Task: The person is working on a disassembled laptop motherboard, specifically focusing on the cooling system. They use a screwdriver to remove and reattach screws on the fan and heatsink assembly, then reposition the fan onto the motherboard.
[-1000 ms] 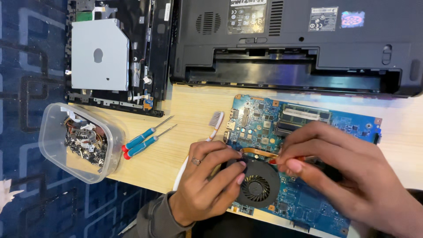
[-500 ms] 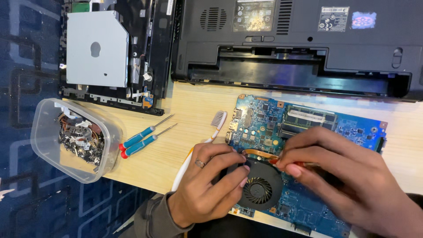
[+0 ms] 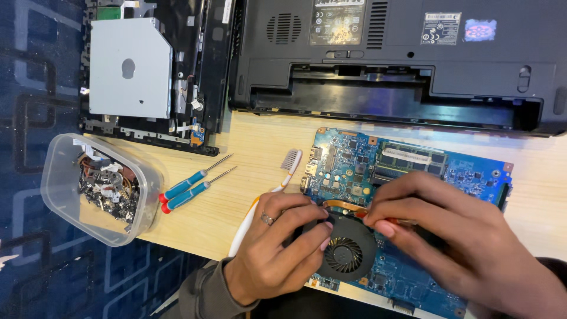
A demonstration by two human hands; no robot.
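A blue laptop motherboard point(image 3: 413, 171) lies on the light wooden table point(image 3: 254, 147). A round black cooling fan point(image 3: 348, 251) with a copper heat pipe point(image 3: 345, 205) sits on the board's near side. My left hand point(image 3: 277, 248), a ring on one finger, grips the fan's left edge with its fingertips. My right hand point(image 3: 460, 242) pinches the copper pipe just right of the fan and covers the board's lower right part.
A white toothbrush point(image 3: 277, 189) lies left of the board. Two blue-handled screwdrivers point(image 3: 192, 188) lie beside a clear plastic tub point(image 3: 97, 186) of small metal parts. A black laptop base point(image 3: 390, 59) and an opened chassis with a silver drive point(image 3: 130, 68) lie at the back.
The view has shifted slightly. Both hands stay on the fan and the pipe, with only small finger movements.
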